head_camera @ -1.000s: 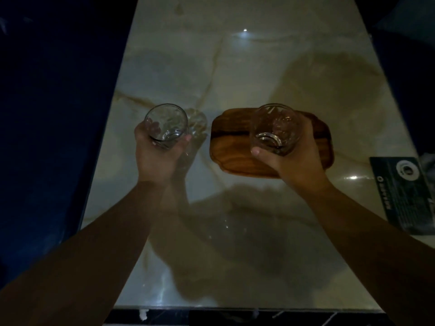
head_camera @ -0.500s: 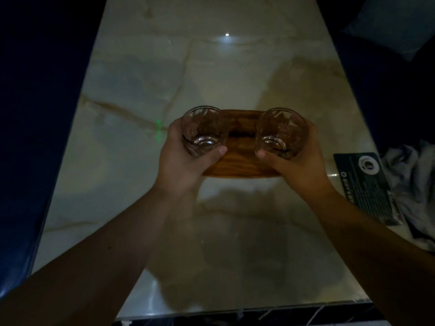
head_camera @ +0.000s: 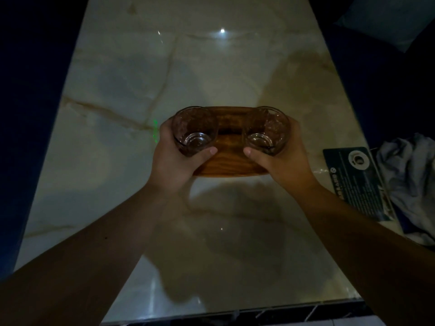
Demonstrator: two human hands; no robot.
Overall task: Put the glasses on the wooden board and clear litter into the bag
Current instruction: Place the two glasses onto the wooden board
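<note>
Two clear empty glasses are over the wooden board [head_camera: 231, 158], which lies in the middle of the marble table [head_camera: 141, 90]. My left hand [head_camera: 174, 161] is wrapped around the left glass [head_camera: 194, 130] at the board's left end. My right hand [head_camera: 280, 161] is wrapped around the right glass [head_camera: 267, 129] at the board's right end. Both glasses stand upright and seem to rest on the board, though contact is hard to judge in the dim light. No bag or litter shows clearly.
A dark printed card [head_camera: 357, 182] lies at the table's right edge, beside a crumpled grey cloth [head_camera: 409, 180]. Dark blue seating flanks both long sides. The table's near edge [head_camera: 235, 311] runs along the bottom.
My left hand has carried its glass from left of the board onto the board's left end. Both glasses have come down toward the board.
</note>
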